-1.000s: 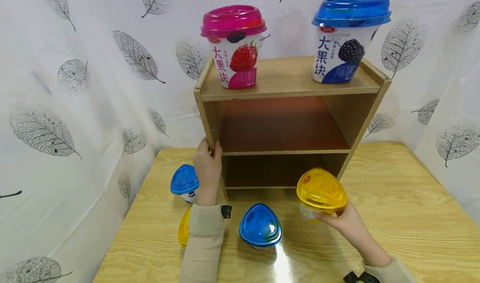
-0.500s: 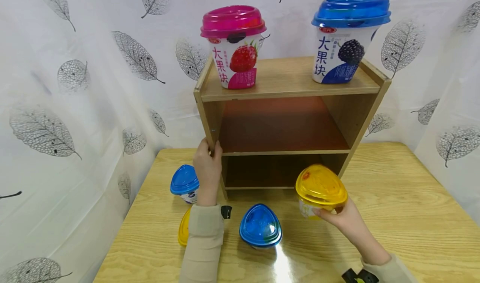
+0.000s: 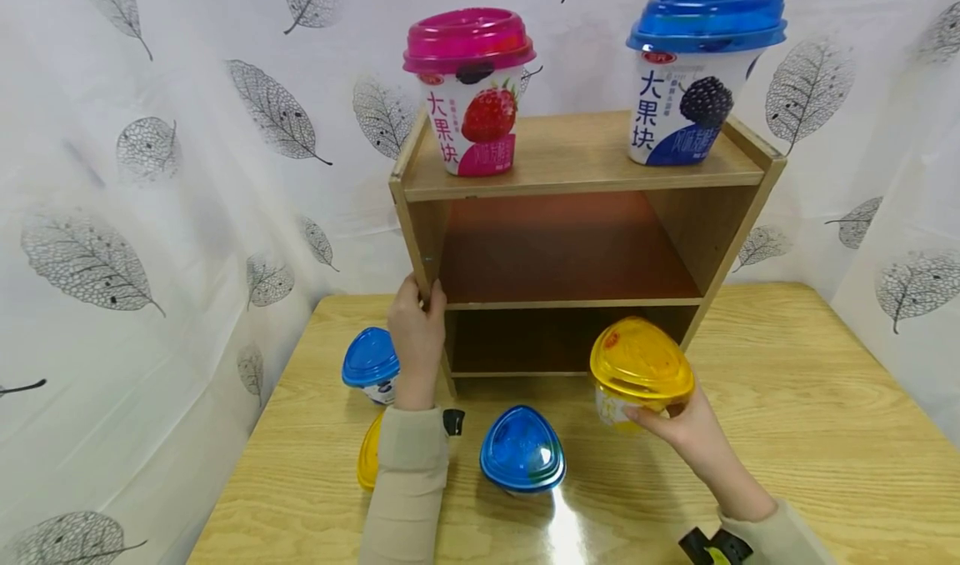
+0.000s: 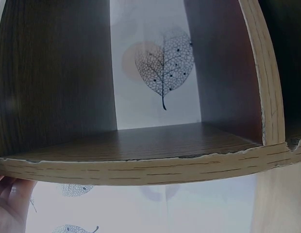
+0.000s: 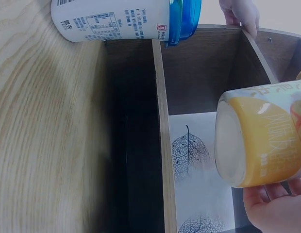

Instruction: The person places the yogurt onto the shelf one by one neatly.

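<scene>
Head view is showing the right hand (image 3: 693, 432) grasping a yellow-lidded cup (image 3: 641, 361), with the thumb pressing its side just below the lid. This cup is hovering clear of the worktop (image 3: 832, 398), in front of the lower right part of a wooden shelf unit (image 3: 577, 187). From the right wrist, its pale base (image 5: 229, 141) is facing the camera, and fingers are curling around its side. The left hand (image 3: 417, 332) is gripping the front edge of the unit's left side panel (image 3: 417, 244). A blue-lidded cup (image 3: 522, 452) is standing on the worktop between the two forearms. A second blue-lidded cup (image 3: 370, 358) is standing left of the unit, partly hidden by the left hand, and a yellow lid (image 3: 369, 458) is peeking out beside the left sleeve (image 3: 408, 498). On the top board (image 3: 570, 144), a pink-lidded strawberry cup (image 3: 476, 107) is standing at the left and a blue-lidded blackberry cup (image 3: 693, 90) at the right. Behind everything, a leaf-patterned curtain (image 3: 195, 215) is hanging, also showing through the unit in both wrist views.
</scene>
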Action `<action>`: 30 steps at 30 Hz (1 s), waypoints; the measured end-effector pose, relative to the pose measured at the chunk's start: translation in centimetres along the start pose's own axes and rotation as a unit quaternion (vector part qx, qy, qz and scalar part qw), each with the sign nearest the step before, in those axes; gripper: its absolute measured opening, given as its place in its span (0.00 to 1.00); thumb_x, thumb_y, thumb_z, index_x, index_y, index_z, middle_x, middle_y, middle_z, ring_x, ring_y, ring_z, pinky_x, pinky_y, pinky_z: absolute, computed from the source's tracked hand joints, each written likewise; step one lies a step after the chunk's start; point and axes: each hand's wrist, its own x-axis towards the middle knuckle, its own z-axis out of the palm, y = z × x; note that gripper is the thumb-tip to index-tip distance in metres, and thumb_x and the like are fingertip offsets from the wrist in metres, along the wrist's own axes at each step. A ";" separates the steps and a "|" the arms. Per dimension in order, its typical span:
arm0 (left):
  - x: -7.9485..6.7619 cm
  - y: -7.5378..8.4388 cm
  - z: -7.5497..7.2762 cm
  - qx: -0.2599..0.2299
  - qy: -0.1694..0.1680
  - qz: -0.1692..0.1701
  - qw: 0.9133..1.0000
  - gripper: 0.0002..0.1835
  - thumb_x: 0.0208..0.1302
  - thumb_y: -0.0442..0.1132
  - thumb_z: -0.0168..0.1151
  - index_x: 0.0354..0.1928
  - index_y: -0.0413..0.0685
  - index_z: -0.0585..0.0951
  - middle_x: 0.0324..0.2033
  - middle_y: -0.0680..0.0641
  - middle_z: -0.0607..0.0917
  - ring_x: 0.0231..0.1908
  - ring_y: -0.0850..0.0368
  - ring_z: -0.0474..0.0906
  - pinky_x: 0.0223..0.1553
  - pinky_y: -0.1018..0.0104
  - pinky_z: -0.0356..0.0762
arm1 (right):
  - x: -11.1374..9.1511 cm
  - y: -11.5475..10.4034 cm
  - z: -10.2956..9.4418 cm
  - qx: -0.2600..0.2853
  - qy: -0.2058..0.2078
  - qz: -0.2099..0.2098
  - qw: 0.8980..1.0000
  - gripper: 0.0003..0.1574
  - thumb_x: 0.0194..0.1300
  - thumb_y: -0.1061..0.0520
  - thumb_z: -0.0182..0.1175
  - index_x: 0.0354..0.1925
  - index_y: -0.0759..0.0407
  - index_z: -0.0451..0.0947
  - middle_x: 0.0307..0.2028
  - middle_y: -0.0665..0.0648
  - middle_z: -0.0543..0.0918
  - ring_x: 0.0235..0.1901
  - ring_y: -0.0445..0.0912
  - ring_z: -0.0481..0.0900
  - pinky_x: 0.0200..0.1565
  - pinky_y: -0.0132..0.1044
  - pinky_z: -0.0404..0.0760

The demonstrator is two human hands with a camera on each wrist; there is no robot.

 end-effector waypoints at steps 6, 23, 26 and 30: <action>0.0 0.1 0.0 0.000 -0.001 -0.001 1.000 0.10 0.58 0.33 0.56 0.38 0.31 0.76 0.33 0.36 0.81 0.32 0.45 0.79 0.30 0.55 0.77 | 0.3 -0.3 0.1 -0.009 0.007 -0.003 1.000 0.38 0.45 0.77 0.59 0.54 0.62 0.59 0.44 0.49 0.74 0.43 0.40 0.73 0.41 0.28 0.73; 0.0 0.0 0.0 0.003 0.000 -0.003 1.000 0.11 0.58 0.34 0.56 0.39 0.31 0.76 0.34 0.36 0.81 0.32 0.45 0.79 0.31 0.55 0.78 | 1.3 -1.2 0.6 0.043 0.026 -0.036 0.998 0.36 0.45 0.79 0.57 0.54 0.66 0.62 0.46 0.54 0.73 0.44 0.43 0.72 0.42 0.29 0.73; 0.0 0.0 0.0 0.006 -0.002 -0.006 1.000 0.11 0.58 0.34 0.56 0.39 0.31 0.76 0.35 0.36 0.81 0.33 0.45 0.79 0.31 0.55 0.78 | 1.4 -1.3 0.7 0.051 0.030 -0.038 0.998 0.36 0.45 0.79 0.56 0.54 0.66 0.62 0.46 0.54 0.74 0.44 0.43 0.73 0.41 0.29 0.73; -0.1 -0.1 0.0 0.007 -0.002 -0.005 1.000 0.11 0.58 0.34 0.56 0.39 0.31 0.76 0.34 0.36 0.81 0.32 0.45 0.79 0.30 0.55 0.78 | 1.5 -1.6 0.8 0.058 0.035 -0.036 0.997 0.36 0.46 0.79 0.56 0.54 0.65 0.62 0.46 0.54 0.74 0.44 0.43 0.73 0.41 0.30 0.74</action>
